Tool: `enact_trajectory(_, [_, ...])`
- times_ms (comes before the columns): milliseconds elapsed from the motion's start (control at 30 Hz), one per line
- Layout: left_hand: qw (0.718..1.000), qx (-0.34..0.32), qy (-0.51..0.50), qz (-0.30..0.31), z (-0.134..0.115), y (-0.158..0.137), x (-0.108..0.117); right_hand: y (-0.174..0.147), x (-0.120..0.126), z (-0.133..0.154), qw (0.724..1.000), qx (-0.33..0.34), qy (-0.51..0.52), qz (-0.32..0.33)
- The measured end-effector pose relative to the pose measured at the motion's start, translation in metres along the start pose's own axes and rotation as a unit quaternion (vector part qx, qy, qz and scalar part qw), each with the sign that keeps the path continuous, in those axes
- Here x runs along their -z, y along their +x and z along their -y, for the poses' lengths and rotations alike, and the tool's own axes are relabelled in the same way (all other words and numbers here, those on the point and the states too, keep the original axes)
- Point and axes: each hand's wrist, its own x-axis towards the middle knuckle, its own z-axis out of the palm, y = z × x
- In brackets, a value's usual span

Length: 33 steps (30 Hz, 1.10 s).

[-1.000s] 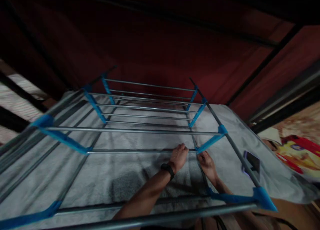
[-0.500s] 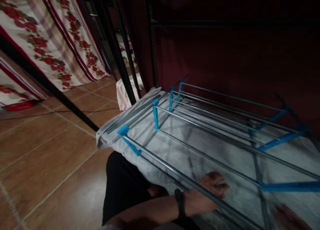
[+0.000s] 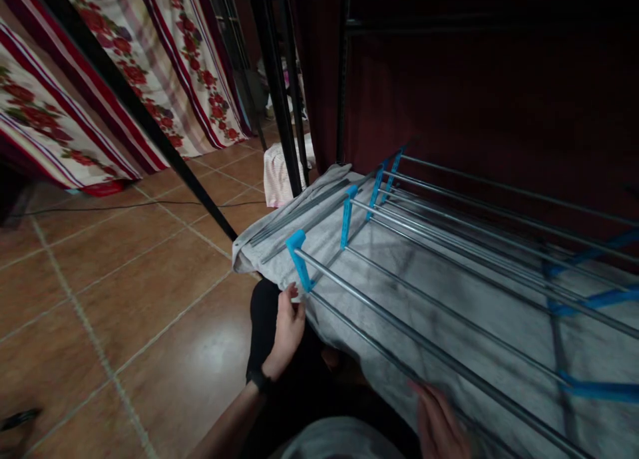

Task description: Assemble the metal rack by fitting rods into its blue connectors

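The left hand [image 3: 291,322] had its fingers curled just beside the lower end of the nearest blue bracket [image 3: 298,258]; whether its grip was closed on anything could not be told. The right hand [image 3: 440,420], blurred, was at the lower front tube [image 3: 367,340], its grip likewise unclear. The rack [image 3: 429,344] of metal tubes and blue brackets lay on a grey cloth [image 3: 384,386]. Loose tubes [image 3: 299,211] rested beyond its left end; further left were the tiled floor [image 3: 164,312] and a floral curtain [image 3: 200,80].
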Motion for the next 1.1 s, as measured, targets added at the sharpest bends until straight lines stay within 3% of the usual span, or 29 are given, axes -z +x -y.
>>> enact_trajectory(33, [1.0, -0.008, -0.007, 0.009, 0.003, 0.006, -0.005, 0.017, -0.018, 0.008, 0.996, 0.056, -0.062, -0.007])
enact_trajectory(100, [0.999, -0.022, -0.009, 0.037, 0.01, 0.014, -0.014, 0.052, -0.052, 0.026, 0.977, 0.117, -0.176, 0.038])
enact_trajectory(167, [0.998, -0.028, 0.001, 0.055, 0.015, 0.018, -0.019, 0.081, -0.077, 0.041, 0.958, 0.13, -0.247, 0.067])
enact_trajectory(267, [0.998, -0.025, 0.022, 0.061, 0.02, 0.02, -0.021, 0.1, -0.094, 0.051, 0.947, 0.115, -0.281, 0.107])
enact_trajectory(600, [0.999, 0.01, 0.023, 0.032, 0.006, 0.023, -0.026, 0.097, -0.085, 0.046, 0.967, 0.053, -0.198, 0.149])
enact_trajectory(1100, [0.997, 0.06, 0.034, 0.033, -0.002, 0.024, -0.024, 0.099, -0.077, 0.036, 0.974, 0.094, -0.123, 0.166])
